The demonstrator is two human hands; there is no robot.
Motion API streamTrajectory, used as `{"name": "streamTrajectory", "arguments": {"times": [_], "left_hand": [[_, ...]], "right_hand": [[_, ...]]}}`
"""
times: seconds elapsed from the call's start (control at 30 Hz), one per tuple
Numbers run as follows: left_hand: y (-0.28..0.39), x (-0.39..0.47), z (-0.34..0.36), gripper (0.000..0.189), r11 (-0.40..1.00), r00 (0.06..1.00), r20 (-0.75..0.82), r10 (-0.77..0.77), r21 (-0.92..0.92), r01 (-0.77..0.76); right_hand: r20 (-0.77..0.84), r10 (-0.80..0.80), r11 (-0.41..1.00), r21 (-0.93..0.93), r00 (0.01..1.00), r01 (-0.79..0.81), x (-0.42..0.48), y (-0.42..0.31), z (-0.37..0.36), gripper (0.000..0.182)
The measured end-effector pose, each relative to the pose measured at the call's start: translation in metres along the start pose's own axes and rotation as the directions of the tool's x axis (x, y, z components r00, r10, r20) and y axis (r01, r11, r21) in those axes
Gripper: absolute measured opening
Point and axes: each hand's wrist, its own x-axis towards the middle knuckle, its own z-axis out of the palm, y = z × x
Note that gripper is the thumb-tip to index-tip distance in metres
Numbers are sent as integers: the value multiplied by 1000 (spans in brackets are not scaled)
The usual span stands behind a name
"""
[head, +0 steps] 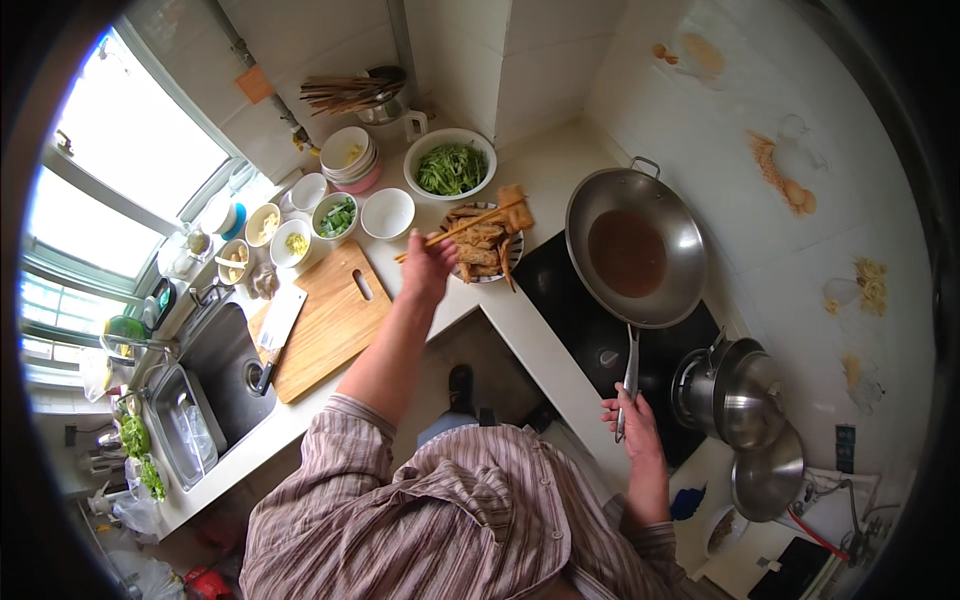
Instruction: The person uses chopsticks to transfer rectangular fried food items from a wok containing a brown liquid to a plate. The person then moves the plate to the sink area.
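Observation:
My left hand (429,264) grips a pair of wooden chopsticks (466,226), their far ends at a golden-brown fried piece (517,208). The piece is over the upper right rim of a plate (517,253) with a dark striped rim. Heaped on that plate are browned fried pieces (477,246). My right hand (636,424) holds the long metal handle (628,375) of a steel wok (679,247). Brown liquid, seemingly oil, lies in the bottom of the wok, which is over the black cooktop (551,281).
A cleaver (283,319) rests on a wooden cutting board (337,322), its handle reaching over the sink (225,352). Bowls of chopped green onion (337,217), minced garlic (297,244) and shredded greens (451,169) stand along the counter. Steel pots (739,390) are stacked right of the wok.

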Motion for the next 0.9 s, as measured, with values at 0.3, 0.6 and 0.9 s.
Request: {"name": "streamTrajectory", "arguments": {"times": [0.3,0.6,0.9], "left_hand": [[74,5,-67,47,920,934,-218,282,338,-199],[73,-14,-19,42,708,873,-82,480,624,-331],[52,-11,7,41,741,861,-218,460,628,-237]], "right_hand": [[6,-21,1000,-4,1000,21,-4,-6,3,50],[34,-15,999,30,999,14,-1,-3,-2,50],[83,-44,998,40,996,40,1,-4,-4,46]]}}
